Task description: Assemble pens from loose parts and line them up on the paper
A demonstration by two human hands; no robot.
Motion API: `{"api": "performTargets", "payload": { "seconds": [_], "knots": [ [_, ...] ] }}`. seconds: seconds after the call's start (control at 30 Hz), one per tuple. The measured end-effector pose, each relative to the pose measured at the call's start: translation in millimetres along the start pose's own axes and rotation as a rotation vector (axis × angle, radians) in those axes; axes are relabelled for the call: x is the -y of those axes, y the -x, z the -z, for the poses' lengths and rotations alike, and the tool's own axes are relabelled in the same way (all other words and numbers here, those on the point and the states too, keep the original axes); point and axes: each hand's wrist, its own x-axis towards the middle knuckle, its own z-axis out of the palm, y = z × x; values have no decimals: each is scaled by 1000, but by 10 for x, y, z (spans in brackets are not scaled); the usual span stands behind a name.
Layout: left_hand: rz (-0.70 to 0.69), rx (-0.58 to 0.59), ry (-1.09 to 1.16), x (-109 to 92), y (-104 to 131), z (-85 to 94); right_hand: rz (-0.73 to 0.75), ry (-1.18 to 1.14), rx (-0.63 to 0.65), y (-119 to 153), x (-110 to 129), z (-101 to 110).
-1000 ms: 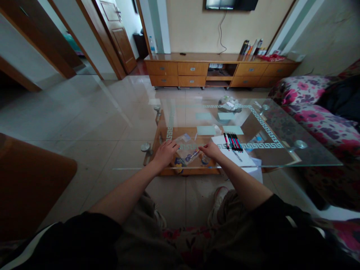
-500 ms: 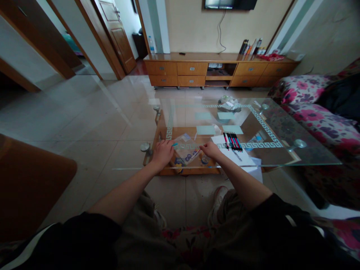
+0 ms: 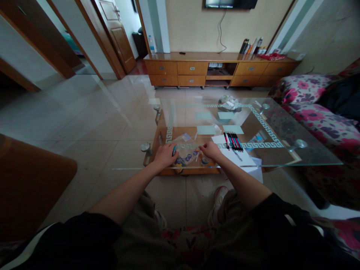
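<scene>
Over the near edge of the glass table (image 3: 180, 112), my left hand (image 3: 164, 155) is closed around a short blue and dark pen (image 3: 174, 150); its lower part is hidden by the fingers. To the right, my right hand (image 3: 211, 150) pinches a thin white stick (image 3: 197, 156), possibly a pen refill, which slants down from the fingertips. Between the hands is a clear plastic bag (image 3: 184, 139) with blue and yellow print. Beside my right hand lies white paper (image 3: 244, 159) with a row of black, red and blue pens (image 3: 233, 141) and a single pen (image 3: 237, 155).
A glass bowl (image 3: 230, 103) with crumpled white contents stands at the table's far side. A round clear object (image 3: 204, 161) shows near the front edge. A floral sofa (image 3: 323, 120) is at the right, a wooden TV cabinet (image 3: 191, 69) beyond, a brown wooden piece (image 3: 33, 183) at left.
My left hand has turned, showing more of the blue pen. In my right hand the white stick has swung from a shallow slant to nearly upright. The pens on the paper have not moved.
</scene>
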Motion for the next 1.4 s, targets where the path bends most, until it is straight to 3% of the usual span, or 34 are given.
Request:
{"api": "performTargets", "payload": {
  "seconds": [0.2,0.43,0.67,0.93,1.1,1.4],
  "knots": [
    [-16,83,29,-1,-3,-26,42,82,61,124,69,1],
    [-68,72,57,2,8,-36,79,78,76,104,81,-37],
    [-72,63,62,16,14,-30,146,80,-118,17,-43,53],
    [-69,77,43,10,12,-19,152,66,-132,19,-117,37],
    [-60,81,48,-9,7,-13,186,151,-200,97,-36,51],
    [-62,72,41,-50,15,18,164,341,-51,306,253,-18]
  ]
}}
